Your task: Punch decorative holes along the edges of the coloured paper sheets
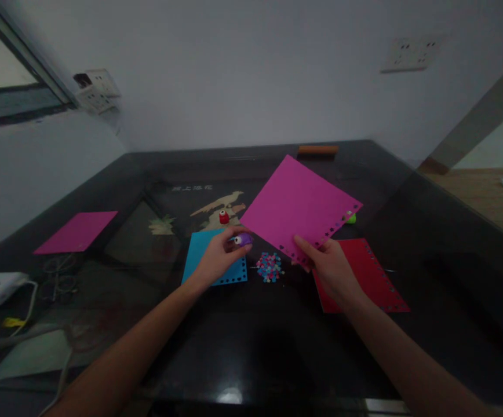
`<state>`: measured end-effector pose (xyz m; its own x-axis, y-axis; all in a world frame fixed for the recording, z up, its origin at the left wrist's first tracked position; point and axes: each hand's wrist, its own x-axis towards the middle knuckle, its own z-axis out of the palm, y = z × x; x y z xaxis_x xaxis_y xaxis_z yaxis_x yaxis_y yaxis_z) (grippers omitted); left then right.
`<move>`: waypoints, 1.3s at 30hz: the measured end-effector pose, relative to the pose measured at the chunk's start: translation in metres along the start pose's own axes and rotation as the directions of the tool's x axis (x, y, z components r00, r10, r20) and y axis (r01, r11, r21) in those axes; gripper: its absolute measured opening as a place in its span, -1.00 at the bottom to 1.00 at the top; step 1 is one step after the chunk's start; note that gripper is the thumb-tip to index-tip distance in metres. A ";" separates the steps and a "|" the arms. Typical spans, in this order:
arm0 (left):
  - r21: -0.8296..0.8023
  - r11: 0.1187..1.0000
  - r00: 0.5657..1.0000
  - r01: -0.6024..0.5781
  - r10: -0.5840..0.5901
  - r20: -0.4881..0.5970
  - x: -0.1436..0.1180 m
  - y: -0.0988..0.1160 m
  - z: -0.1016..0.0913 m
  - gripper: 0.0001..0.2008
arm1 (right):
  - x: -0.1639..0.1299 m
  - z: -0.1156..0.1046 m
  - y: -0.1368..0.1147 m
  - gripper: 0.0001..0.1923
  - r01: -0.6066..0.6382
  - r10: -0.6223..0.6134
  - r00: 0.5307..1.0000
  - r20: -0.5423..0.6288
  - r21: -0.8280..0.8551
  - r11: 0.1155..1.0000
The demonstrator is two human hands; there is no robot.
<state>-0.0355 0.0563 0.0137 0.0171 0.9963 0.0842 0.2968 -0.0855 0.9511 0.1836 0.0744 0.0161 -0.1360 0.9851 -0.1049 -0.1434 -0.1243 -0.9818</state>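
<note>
Currently right hand [330,272] pinches the magenta sheet [299,205] by its punched near edge, tilted up off the table [243,353], while left hand [217,263] grips the purple punch [243,239] just left of that edge, over the blue sheet [203,246].

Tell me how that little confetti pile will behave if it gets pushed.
The confetti pile looks like tiny loose paper bits, so it would probably scatter rather than slide as one. The table is glossy, so bits may skid easily. Being so light, they might also drift when the pink sheet moves nearby.

Head-high, forward-down over near table [251,359]
</note>
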 end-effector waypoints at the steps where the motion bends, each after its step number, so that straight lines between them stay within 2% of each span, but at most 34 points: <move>1: -0.024 0.999 1.000 0.023 -0.023 0.009 -0.001 -0.001 0.001 -0.66 | 0.000 0.001 0.002 -0.68 -0.003 0.003 1.000 0.003 0.001 1.000; 7: -0.232 0.958 0.982 0.165 -0.138 0.132 -0.006 -0.001 0.011 -0.63 | -0.004 0.006 0.010 -0.66 0.032 -0.035 0.997 -0.065 -0.044 0.999; 11: -0.402 0.886 0.961 0.231 -0.142 0.239 -0.011 0.002 0.016 -0.68 | -0.003 0.006 0.010 -0.67 0.034 -0.042 0.994 -0.100 -0.073 0.997; 14: -0.486 0.829 0.949 0.276 -0.155 0.274 -0.013 0.005 0.018 -0.68 | -0.001 0.004 0.011 -0.68 0.043 -0.055 0.991 -0.124 -0.102 0.994; 21: -0.466 0.844 0.959 0.265 -0.178 0.222 -0.015 0.006 0.019 -0.66 | -0.002 0.003 0.010 -0.71 0.130 -0.137 0.986 -0.096 -0.078 0.988; 28: -0.420 0.868 0.961 0.264 -0.199 0.192 -0.017 0.007 0.019 -0.69 | -0.008 0.005 -0.001 -0.74 0.130 -0.157 0.983 -0.097 -0.238 0.962; 39: -0.399 0.885 0.968 0.242 -0.194 0.157 -0.017 0.010 0.021 -0.70 | -0.010 0.007 -0.003 -0.78 0.161 -0.190 0.979 -0.078 -0.287 0.944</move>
<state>-0.0126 0.0382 0.0154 0.1086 0.9828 -0.1492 -0.1144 0.1615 0.9802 0.1787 0.0638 0.0209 -0.0299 0.9970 0.0717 0.1242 0.0749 -0.9894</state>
